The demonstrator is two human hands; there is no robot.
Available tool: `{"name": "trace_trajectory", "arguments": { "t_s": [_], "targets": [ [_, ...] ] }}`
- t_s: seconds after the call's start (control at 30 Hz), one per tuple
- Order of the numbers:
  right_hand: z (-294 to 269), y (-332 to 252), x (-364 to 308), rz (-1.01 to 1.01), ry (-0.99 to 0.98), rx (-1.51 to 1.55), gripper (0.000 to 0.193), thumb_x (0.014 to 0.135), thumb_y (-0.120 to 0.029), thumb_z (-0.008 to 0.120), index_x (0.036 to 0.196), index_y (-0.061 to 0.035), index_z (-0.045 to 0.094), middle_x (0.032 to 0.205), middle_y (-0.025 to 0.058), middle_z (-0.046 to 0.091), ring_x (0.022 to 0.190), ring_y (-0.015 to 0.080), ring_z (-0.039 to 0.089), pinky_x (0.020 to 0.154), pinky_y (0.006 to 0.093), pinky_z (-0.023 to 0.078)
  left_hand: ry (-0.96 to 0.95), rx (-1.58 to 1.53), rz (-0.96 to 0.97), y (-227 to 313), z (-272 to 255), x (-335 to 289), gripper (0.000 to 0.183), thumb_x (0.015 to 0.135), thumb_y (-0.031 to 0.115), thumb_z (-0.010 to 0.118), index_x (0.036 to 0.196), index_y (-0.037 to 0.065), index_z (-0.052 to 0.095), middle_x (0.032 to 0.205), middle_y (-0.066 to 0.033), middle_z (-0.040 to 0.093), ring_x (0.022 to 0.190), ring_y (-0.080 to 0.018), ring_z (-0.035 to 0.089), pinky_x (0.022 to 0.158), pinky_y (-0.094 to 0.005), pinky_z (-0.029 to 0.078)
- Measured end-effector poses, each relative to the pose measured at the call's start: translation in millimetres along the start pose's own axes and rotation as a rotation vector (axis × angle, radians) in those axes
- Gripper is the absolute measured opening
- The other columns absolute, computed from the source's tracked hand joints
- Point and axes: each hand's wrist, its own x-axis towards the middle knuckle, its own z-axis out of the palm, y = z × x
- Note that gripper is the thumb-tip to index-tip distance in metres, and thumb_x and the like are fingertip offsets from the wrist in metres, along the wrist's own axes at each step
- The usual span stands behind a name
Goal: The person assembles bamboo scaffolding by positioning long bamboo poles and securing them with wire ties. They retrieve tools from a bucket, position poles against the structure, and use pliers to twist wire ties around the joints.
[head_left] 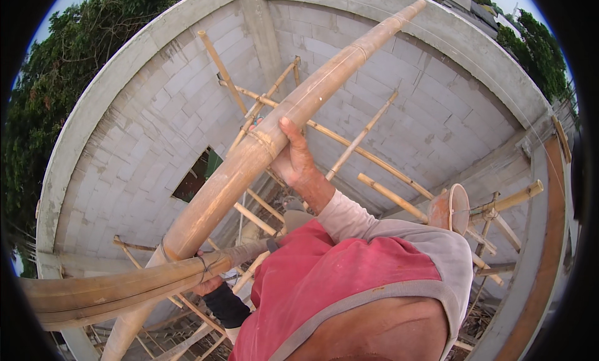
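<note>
A long, thick bamboo pole (234, 170) slants from the lower left up to the far right. My right hand (298, 158) grips it just beyond the middle, thumb on the near side and most fingers hidden behind. A second bamboo pole (118, 291) lies across its lower part, coming in from the left edge, with dark wire tied around it. My left hand (210, 286), below a black cuff, is closed around this crossing pole from underneath. The pole covers most of that hand; fingertips show above it.
Thinner bamboo scaffold poles (368, 161) cross below me. A bucket (442, 211) hangs among them at the right. Grey block walls (150, 111) with a concrete top beam (118, 74) enclose the space. A thin string line (499, 68) runs along the far beam.
</note>
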Motion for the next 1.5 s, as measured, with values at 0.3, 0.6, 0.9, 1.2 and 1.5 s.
{"name": "trace_trajectory", "arguments": {
  "t_s": [0.3,0.6,0.9,1.2,1.5],
  "targets": [
    [17,-7,9,-0.031,-0.092,-0.02,0.071,0.079,-0.039,0.082,0.128,-0.0027,0.045,0.115,0.0129,0.057,0.115,0.0279,0.057,0.104,0.0457,0.046,-0.193,-0.224,0.005,4,-13,17,0.055,0.096,0.043,0.06,0.132,0.001,0.055,0.119,-0.0226,0.066,0.095,-0.0389,0.068,0.082,-0.0503,0.061],
    [8,-1,3,-0.021,-0.039,-0.003,0.07,0.079,-0.032,0.084,0.129,-0.0029,0.044,0.116,0.0127,0.058,0.119,0.0299,0.055,0.107,0.0471,0.043,-0.21,-0.122,-0.086,18,3,4,0.055,0.093,0.044,0.064,0.125,0.0,0.06,0.115,-0.0199,0.067,0.1,-0.0322,0.066,0.084,-0.0441,0.059],
    [-20,-34,10,-0.007,-0.166,0.016,0.08,0.089,-0.031,0.072,0.147,0.0015,0.027,0.144,0.0182,0.043,0.142,0.0337,0.036,0.122,0.0555,0.023,-0.066,-0.178,-0.098,1,91,-3,0.048,0.091,0.029,0.074,0.127,0.004,0.055,0.117,-0.0065,0.065,0.108,-0.0165,0.063,0.095,-0.034,0.051],
    [-14,-16,21,0.01,-0.105,0.053,0.082,0.087,-0.019,0.074,0.147,0.0051,0.025,0.148,0.0221,0.036,0.143,0.0356,0.033,0.123,0.0518,0.022,-0.12,-0.038,-0.056,21,80,-4,0.072,0.09,0.046,0.07,0.141,0.004,0.044,0.131,-0.0106,0.059,0.117,-0.0201,0.06,0.098,-0.0384,0.051],
    [-13,-19,20,-0.013,-0.088,0.059,0.084,0.084,-0.013,0.076,0.146,0.0075,0.024,0.146,0.0233,0.036,0.142,0.0363,0.033,0.122,0.0513,0.023,0.479,0.016,0.422,129,12,7,0.107,0.078,0.077,0.063,0.153,0.009,0.026,0.156,-0.0162,0.03,0.136,-0.0324,0.042,0.1,-0.0507,0.046]
  ]
}}
